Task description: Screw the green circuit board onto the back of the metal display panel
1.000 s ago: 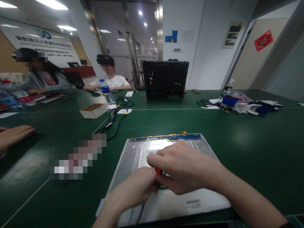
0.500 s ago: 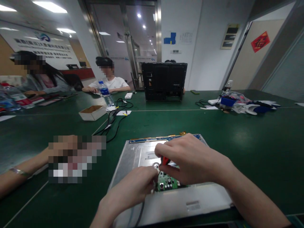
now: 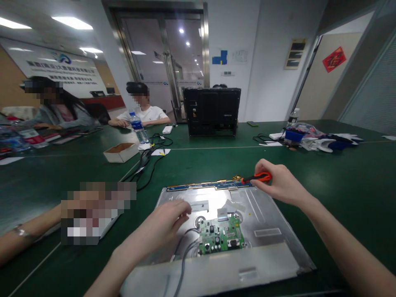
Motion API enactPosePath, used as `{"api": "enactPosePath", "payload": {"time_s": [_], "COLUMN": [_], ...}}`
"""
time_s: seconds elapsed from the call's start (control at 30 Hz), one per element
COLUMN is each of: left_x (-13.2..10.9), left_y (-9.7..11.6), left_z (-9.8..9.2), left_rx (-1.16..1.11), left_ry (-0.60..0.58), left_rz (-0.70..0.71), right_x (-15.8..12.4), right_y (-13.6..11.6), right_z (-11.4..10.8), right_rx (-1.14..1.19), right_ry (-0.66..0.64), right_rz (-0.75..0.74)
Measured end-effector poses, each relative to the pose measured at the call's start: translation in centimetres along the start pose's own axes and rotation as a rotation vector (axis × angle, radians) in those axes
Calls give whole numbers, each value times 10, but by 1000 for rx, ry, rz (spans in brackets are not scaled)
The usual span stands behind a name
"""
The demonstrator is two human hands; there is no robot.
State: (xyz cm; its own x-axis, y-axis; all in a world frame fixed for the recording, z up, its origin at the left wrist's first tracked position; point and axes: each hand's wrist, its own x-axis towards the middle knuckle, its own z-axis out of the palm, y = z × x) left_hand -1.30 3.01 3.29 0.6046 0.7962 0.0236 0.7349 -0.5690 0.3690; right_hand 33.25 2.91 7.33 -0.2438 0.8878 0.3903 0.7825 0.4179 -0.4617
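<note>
A metal display panel [image 3: 262,258] lies back side up on the table before me. Bolted near its middle is a green circuit board [image 3: 219,235], with dark cables [image 3: 184,264] running from its left side. Along the far edge stretches a thin blue circuit strip [image 3: 213,186]. My right hand [image 3: 276,181] grips a red and black screwdriver [image 3: 258,178] over the panel's far right corner, its tip pointing left near the strip. Over the panel's left part hovers my left hand [image 3: 170,216], fingers loosely bent and thumb apart, with nothing visible in it.
A co-worker's hand, blurred out, rests at the left. On the green table [image 3: 192,163] stand a small open box [image 3: 121,153], a water bottle [image 3: 138,128], tangled cables and a black monitor casing [image 3: 212,112]. Gloves and bags [image 3: 318,140] lie far right. Two people sit across the table.
My right hand has lifted the screwdriver off the board toward the far right corner. My left hand has drawn away from the board to the left, uncovering it.
</note>
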Motion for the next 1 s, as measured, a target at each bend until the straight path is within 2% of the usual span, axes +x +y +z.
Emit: {"api": "enactPosePath", "payload": {"time_s": [0.1,0.17,0.3,0.4,0.63,0.83,1.0], "left_x": [25,41,58,61,66,56,45], "left_y": [-4,-8,-14,-17,-26,-22,-17], "left_z": [1,4,14,19,29,24,22], "left_rx": [-8,-20,-17,-38,-134,-159,-307], "left_ry": [-12,-26,-93,-129,-114,-43,-161], "left_rz": [29,29,26,49,43,5,136], "right_x": [-2,-3,-8,-12,-17,-18,-13], "right_y": [39,57,74,75,69,67,46], "right_z": [18,30,44,47,50,54,52], "right_rx": [257,420,481,504,516,516,531], "right_ry": [75,78,63,58,57,48,29], "right_rz": [167,289,336,343,323,301,254]}}
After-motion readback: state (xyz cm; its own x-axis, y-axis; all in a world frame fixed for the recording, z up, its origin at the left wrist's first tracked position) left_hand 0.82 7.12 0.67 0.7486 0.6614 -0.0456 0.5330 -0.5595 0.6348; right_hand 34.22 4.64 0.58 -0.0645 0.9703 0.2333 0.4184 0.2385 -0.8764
